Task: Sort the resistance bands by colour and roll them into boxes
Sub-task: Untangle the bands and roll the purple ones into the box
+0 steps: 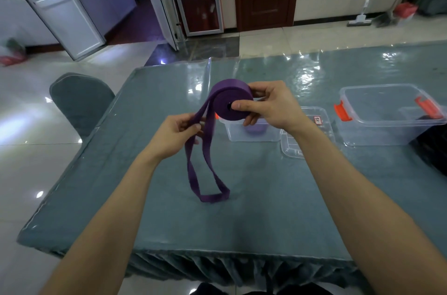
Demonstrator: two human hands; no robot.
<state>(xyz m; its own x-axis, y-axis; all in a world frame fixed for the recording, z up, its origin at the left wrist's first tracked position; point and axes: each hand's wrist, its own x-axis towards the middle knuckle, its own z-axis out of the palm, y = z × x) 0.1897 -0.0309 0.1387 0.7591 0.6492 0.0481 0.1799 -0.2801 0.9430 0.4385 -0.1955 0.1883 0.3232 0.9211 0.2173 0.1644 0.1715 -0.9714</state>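
Note:
A purple resistance band [226, 99] is mostly wound into a thick roll, held up above the table. My right hand [268, 106] grips the roll, thumb over its centre hole and fingers behind. The unrolled tail hangs down as a loop whose end [214, 196] touches the tablecloth. My left hand [180, 131] pinches the two strands of the tail just below the roll. Behind the roll stands a small clear box [251, 131] with another purple roll [256, 129] inside. A larger clear box with orange latches [387, 115] stands at the right.
A clear lid [290, 147] lies flat between the two boxes. The table wears a grey-green cloth under clear plastic [145, 198]. A covered chair [79, 101] stands off the left edge. Something dark [430, 147] lies at the far right.

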